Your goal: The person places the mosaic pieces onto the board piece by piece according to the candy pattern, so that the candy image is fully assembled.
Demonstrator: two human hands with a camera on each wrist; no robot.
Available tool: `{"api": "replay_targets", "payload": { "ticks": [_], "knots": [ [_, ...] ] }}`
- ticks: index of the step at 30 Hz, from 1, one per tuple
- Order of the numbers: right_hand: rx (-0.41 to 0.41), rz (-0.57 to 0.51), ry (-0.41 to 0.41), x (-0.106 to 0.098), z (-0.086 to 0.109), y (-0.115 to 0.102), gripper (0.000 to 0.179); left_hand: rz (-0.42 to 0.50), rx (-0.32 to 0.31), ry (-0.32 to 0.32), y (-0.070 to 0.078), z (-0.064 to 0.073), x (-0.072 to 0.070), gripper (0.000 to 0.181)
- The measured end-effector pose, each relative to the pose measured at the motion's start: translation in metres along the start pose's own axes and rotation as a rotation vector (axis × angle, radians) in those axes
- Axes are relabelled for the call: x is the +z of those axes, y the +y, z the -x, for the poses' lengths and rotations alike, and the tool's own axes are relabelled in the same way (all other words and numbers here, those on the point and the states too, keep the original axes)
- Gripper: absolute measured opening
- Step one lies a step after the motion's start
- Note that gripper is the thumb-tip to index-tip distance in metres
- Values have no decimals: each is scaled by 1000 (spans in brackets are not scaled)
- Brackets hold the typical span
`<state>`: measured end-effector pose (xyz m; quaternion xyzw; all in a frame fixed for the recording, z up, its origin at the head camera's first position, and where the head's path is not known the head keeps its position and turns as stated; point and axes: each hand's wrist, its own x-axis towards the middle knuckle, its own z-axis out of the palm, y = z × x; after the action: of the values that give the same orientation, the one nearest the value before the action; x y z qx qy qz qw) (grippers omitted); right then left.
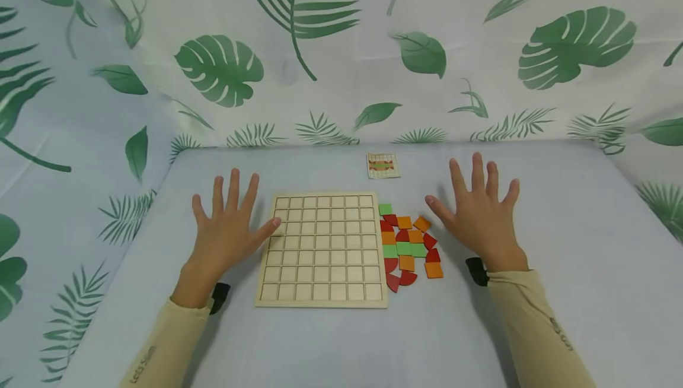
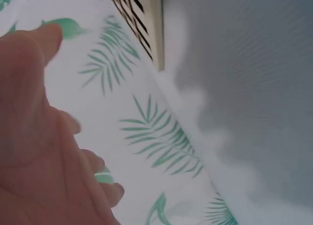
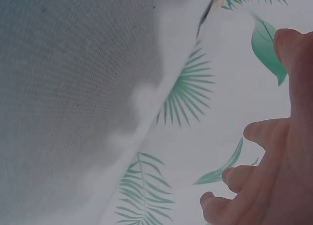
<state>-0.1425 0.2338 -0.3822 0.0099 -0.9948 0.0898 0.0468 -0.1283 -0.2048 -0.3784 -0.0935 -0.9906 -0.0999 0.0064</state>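
A square wooden grid board (image 1: 320, 303) lies flat on the table, its cells bare. Close against its right side is a loose cluster of flat pieces: orange squares (image 1: 434, 270), green squares (image 1: 404, 248) and red quarter-circles (image 1: 408, 278). My left hand (image 1: 224, 237) is spread with straight fingers at the board's left; its thumb tip overlaps the board's left edge in the head view. My right hand (image 1: 482, 219) is likewise spread, to the right of the pieces, holding nothing. In the wrist views the left palm (image 2: 44, 151) and right palm (image 3: 279, 176) hold nothing.
Behind the board's right end lies a small pattern card (image 1: 383, 165) with a coloured design on a grid. A leaf-printed cloth (image 1: 341, 91) rises along the back and left of the pale table (image 1: 320, 346). Each wrist bears a dark device.
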Motion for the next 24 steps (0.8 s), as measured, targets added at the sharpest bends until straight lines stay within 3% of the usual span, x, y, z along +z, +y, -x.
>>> {"api": "replay_targets", "payload": {
  "ticks": [11,16,24],
  "knots": [
    [0,-51,-36,2,-2,0,95,263,141,-161,14,47,-6,116],
    [-15,-102,-80,1,-4,-2,94,321,180,-192,16,56,-2,123],
    [-62,-195,-185,-3,-2,-11,83,323,156,-247,10,61,13,128]
  ]
}}
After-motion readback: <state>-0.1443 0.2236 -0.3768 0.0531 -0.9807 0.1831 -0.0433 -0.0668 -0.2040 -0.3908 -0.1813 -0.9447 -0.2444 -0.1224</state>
